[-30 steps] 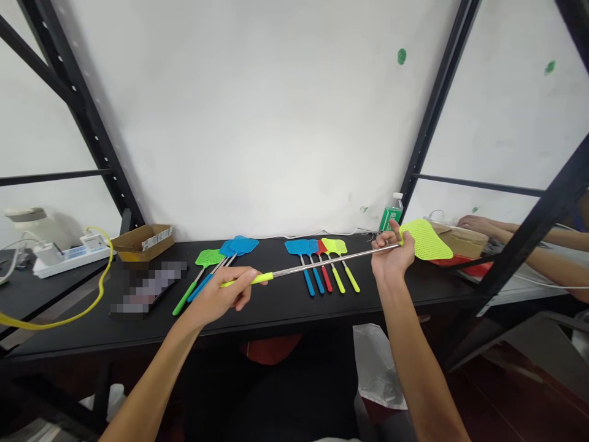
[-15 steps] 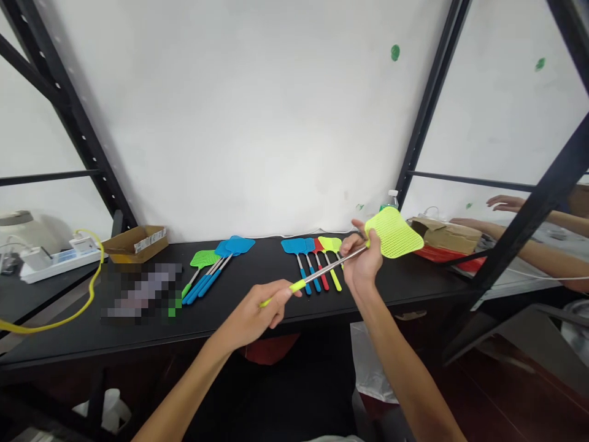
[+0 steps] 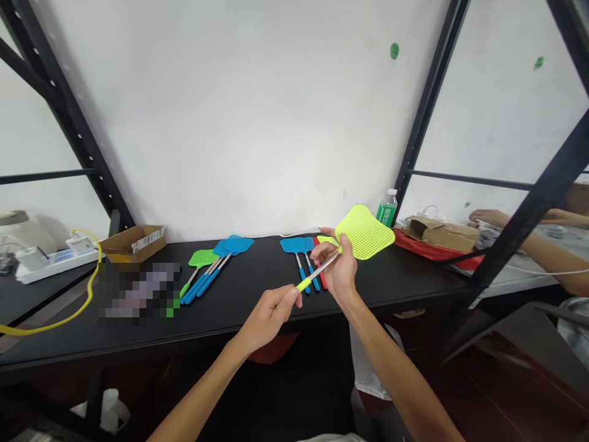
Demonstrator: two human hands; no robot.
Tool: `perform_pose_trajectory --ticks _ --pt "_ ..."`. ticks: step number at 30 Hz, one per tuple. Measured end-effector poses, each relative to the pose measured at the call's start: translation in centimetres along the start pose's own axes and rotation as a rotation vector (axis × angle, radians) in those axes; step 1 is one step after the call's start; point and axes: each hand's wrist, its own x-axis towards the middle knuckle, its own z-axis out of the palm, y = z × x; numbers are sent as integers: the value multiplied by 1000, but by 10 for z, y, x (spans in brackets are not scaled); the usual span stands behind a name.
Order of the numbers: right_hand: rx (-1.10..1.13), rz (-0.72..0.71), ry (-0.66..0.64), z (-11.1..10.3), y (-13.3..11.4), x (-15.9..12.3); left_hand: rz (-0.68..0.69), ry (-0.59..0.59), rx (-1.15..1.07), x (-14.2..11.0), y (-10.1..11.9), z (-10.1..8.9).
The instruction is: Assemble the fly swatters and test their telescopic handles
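Observation:
A yellow-green fly swatter [image 3: 367,233] with a metal shaft is held up above the black table, slanting up to the right. My left hand [image 3: 271,313] is closed around its handle. My right hand [image 3: 340,264] grips it where the shaft meets the perforated head, thumb against the head. Behind it on the table lie blue fly swatters [image 3: 294,245], with a red fly swatter [image 3: 323,279] and part of another yellow-green one mostly hidden by my right hand. Farther left, several blue swatters [image 3: 237,245] overlap beside a green swatter [image 3: 202,258].
On the black table [image 3: 257,276] stand an open cardboard box [image 3: 138,242] at left and a green-labelled bottle [image 3: 387,209] at back right. A power strip [image 3: 55,261] and yellow cable [image 3: 92,288] are far left. Another person's arm [image 3: 529,242] reaches in beyond the right frame post.
The held swatter's visible shaft has become shorter, as my right hand moved left and closer to my left hand. The bottle is now more exposed. The other person's hands shifted.

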Motion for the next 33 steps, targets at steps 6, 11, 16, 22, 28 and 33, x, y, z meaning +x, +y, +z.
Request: perform_pose_trajectory --ticks 6,11,16,22,28,33 --pt "20 14 -24 10 6 -10 -31 54 -9 -1 6 -1" --pt "31 27 -41 14 5 -13 -32 58 -17 -1 9 2" --pt "36 50 -57 15 4 -15 -42 71 -24 -3 13 2" --pt "32 65 -63 13 5 -14 -48 71 -24 -3 11 3" --pt "16 90 -88 15 0 -13 -29 57 -26 -2 17 4" --pt "-24 118 -97 13 -4 -11 -22 35 6 -4 20 0"
